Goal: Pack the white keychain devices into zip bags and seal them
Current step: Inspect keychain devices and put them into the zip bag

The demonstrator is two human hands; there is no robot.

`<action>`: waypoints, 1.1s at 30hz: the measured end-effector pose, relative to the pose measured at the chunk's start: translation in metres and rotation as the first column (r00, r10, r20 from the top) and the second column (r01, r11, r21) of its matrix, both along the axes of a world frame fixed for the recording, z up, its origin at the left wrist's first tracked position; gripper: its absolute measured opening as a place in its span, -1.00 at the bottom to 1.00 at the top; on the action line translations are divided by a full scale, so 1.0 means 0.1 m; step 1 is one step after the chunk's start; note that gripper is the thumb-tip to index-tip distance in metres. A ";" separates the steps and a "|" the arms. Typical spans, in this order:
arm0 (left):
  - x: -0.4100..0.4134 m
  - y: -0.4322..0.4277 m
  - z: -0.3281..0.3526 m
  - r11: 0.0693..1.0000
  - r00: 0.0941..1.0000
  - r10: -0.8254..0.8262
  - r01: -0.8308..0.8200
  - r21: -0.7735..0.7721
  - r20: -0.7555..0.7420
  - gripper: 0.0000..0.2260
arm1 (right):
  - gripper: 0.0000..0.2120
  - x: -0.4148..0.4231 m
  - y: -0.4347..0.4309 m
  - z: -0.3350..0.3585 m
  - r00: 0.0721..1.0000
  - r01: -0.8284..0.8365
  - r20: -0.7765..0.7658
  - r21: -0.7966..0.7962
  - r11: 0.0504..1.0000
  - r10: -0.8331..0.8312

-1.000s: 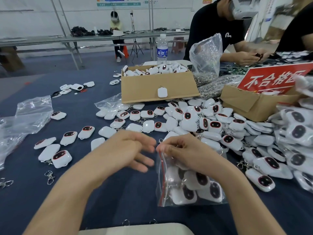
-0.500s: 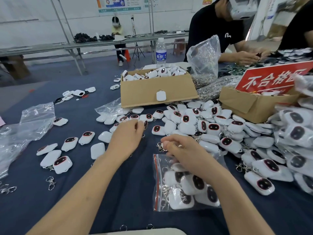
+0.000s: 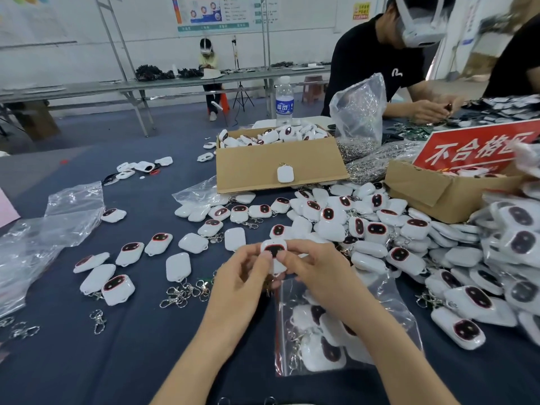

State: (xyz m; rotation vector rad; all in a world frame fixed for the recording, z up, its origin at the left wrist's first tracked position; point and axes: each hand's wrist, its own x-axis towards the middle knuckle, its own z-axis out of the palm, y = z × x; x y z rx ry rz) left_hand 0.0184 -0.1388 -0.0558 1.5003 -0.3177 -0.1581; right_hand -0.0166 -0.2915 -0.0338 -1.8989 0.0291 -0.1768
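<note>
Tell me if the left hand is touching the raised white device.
Touching. In the head view the left hand pinches the device at its left edge, no gap; the right hand pinches the other side.

Recorded: my left hand (image 3: 242, 276) and right hand (image 3: 318, 273) are bare. My left forearm (image 3: 204, 355) and right forearm (image 3: 388, 346) are bare from wrist to lower edge of view.

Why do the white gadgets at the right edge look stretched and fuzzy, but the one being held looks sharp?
Head view: the wide-angle lens likely stretches and softens the edges, so the right-edge pile looks smeared; head view, centre: the held device is fairly crisp; head view: soft even light, glare on the clear bag.
</note>
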 end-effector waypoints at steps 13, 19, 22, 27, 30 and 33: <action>0.03 0.00 -0.04 0.997 0.998 0.004 -0.010 0.082 0.064 -0.87 | -0.61 -0.09 0.04 0.09 0.998 -0.064 0.003 0.054 0.996 0.064; 0.01 -0.01 -0.04 0.997 0.995 -0.005 -0.002 0.074 0.096 -0.86 | -0.63 -0.04 0.05 0.05 1.000 -0.002 -0.008 0.077 0.997 0.002; 0.00 0.00 -0.05 0.994 0.993 -0.012 -0.002 0.111 0.121 -0.87 | -0.65 -0.03 0.05 0.04 1.000 0.023 -0.022 0.095 0.995 -0.021; 0.00 0.03 -0.05 0.991 0.991 -0.019 0.001 0.136 0.131 -0.87 | -0.59 -0.03 0.04 0.06 0.998 0.050 -0.036 0.033 0.998 -0.048; 0.00 0.02 -0.04 0.992 0.992 -0.021 0.005 0.127 0.125 -0.88 | -0.59 -0.04 0.03 0.08 0.999 0.033 -0.027 0.003 0.999 -0.033; 0.00 0.01 -0.05 0.994 0.993 -0.024 0.011 0.112 0.113 -0.87 | -0.57 -0.04 0.03 0.07 0.999 0.036 -0.024 0.006 0.999 -0.036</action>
